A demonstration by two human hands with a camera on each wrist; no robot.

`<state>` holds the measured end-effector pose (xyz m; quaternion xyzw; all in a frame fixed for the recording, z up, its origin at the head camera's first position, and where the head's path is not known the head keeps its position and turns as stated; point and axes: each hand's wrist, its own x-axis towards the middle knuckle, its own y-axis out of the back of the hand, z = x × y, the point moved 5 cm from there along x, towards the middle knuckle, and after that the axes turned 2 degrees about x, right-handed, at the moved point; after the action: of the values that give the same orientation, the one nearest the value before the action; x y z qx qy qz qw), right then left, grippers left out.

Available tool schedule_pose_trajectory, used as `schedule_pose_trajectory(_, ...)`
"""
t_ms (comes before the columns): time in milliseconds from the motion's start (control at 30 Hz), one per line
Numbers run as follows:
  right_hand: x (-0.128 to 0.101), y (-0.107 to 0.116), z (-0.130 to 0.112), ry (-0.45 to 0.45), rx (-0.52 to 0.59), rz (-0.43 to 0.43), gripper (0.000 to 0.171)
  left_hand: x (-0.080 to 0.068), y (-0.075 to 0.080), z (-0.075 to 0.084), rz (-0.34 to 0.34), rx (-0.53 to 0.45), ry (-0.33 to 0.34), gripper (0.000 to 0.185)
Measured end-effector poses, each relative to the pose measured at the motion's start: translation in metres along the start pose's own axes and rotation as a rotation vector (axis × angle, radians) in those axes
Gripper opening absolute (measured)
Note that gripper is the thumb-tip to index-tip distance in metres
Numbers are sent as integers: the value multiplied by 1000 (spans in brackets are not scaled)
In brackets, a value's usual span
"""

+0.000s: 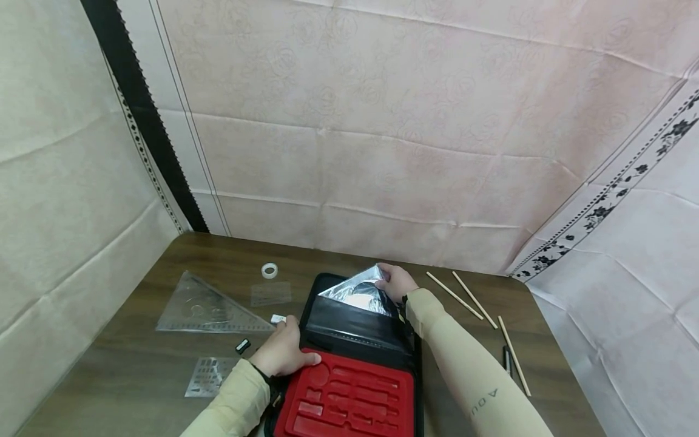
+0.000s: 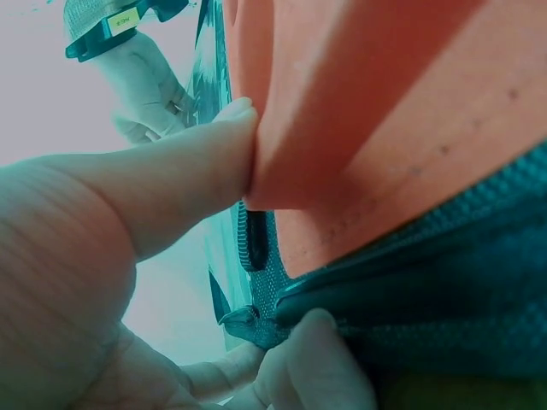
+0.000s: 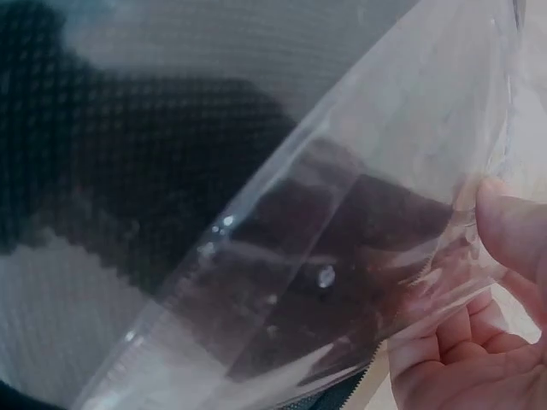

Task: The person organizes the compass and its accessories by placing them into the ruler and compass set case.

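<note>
A dark wood-grain surface (image 1: 136, 340) stands in a corner hung with pale rose-patterned cloth, and near its front edge lies an opened black zip case (image 1: 360, 340) with a red moulded tray (image 1: 355, 403) in the nearer half. All the tray's shaped recesses look empty. The left hand (image 1: 281, 353) holds the case at its left edge, thumb lying on the red tray; the left wrist view shows the thumb pressed against the tray's rim and fingers curled under the zipped edge (image 2: 256, 320). The right hand (image 1: 395, 282) pinches the far corner of a clear plastic sleeve (image 1: 360, 291) standing up out of the case's far half, thumb and fingers closed on it, as the right wrist view confirms (image 3: 504, 231). The drawing things lie well apart from the case: a large clear set square (image 1: 204, 306), a small clear protractor (image 1: 270, 294), a lettering stencil (image 1: 207, 376), a roll of tape (image 1: 269, 271), a small white eraser (image 1: 278, 318) and a small black piece (image 1: 243, 346) to the left; thin wooden sticks (image 1: 464, 294) and a dark pen (image 1: 508, 358) to the right. Judged from this, the work is early: the case is open and the sleeve in hand, but nothing has been packed into the tray.
</note>
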<state>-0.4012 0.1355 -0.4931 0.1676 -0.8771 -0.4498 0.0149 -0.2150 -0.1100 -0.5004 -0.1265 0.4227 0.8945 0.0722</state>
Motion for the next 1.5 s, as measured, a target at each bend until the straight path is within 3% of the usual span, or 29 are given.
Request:
schedule_pose_trajectory(833,-4,-3,-3,-9,-12,-3,57,3,-3,-1,0,-6,-25,95)
schedule_pose_trajectory(1067,-7,-11,-10,94,-77,-87,52,4,-3,-3,-16,-1,-16,97)
schedule_pose_trajectory(1300,-15,-8,-13,97,-171,-2,48,4,-3,-2,-21,12,-17,97)
schedule_pose_trajectory(1500,-24,-10,-20,84,-272,12,54,1,-4,-2,-12,53,5,98)
